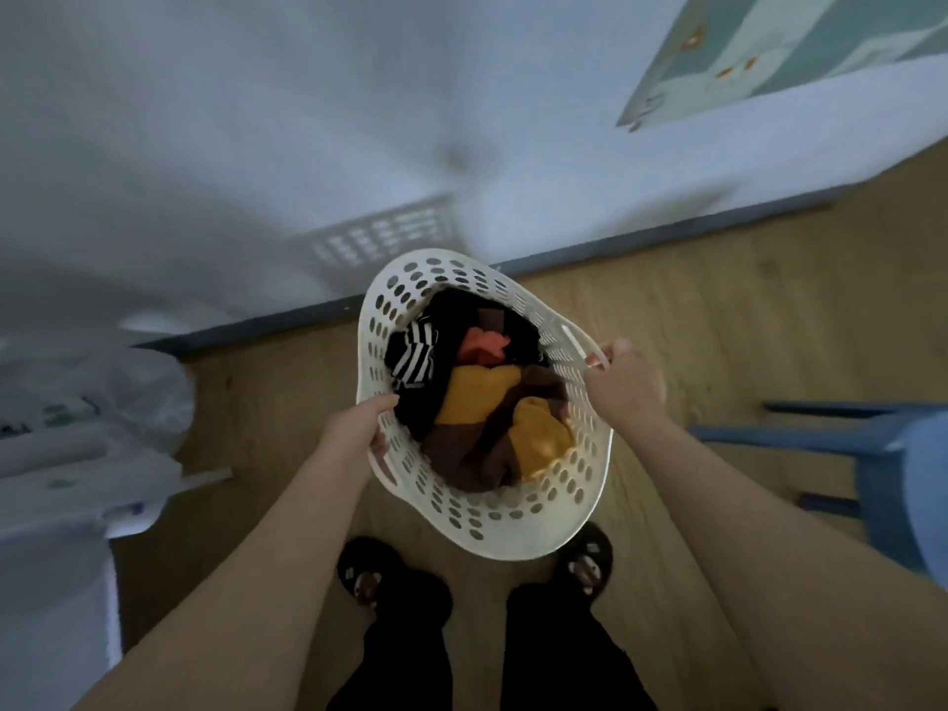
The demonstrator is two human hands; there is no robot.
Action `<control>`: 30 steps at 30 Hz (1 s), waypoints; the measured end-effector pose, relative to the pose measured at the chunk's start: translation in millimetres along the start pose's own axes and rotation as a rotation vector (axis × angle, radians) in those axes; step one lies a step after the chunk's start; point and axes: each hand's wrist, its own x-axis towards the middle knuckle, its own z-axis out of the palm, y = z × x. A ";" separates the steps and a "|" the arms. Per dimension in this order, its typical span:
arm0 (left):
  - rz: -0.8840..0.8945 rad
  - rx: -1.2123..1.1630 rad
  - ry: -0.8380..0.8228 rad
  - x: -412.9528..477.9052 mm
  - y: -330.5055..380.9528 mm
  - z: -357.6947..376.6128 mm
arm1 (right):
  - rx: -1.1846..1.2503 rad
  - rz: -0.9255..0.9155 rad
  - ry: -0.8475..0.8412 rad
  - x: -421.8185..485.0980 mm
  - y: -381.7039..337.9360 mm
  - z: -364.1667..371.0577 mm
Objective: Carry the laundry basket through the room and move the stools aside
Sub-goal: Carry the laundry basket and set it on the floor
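Note:
A cream plastic laundry basket [518,520] with oval holes hangs in front of me over the wooden floor, close to a white wall. It holds crumpled clothes [482,397]: black, yellow, brown, orange and a black-and-white striped piece. My left hand [361,423] grips the basket's left handle. My right hand [623,382] grips the right handle. A blue stool [882,454] stands at the right edge, partly out of frame.
The white wall [308,120] with a dark skirting board [667,236] is just ahead. White bags and bundles [87,418] lie at the left. A picture [769,43] hangs at the upper right. My feet in black slippers [367,572] stand below the basket.

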 end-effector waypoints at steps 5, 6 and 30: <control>0.044 0.099 -0.018 -21.8 0.6 84.8 | 0.143 0.181 0.075 3.4 83.5 -43.6; 0.057 0.108 -0.024 -25.4 -2.1 102.3 | 0.169 0.209 0.087 5.8 99.8 -52.0; 0.115 0.351 0.035 16.6 -96.8 305.3 | 0.421 0.418 -0.185 103.8 342.6 -66.5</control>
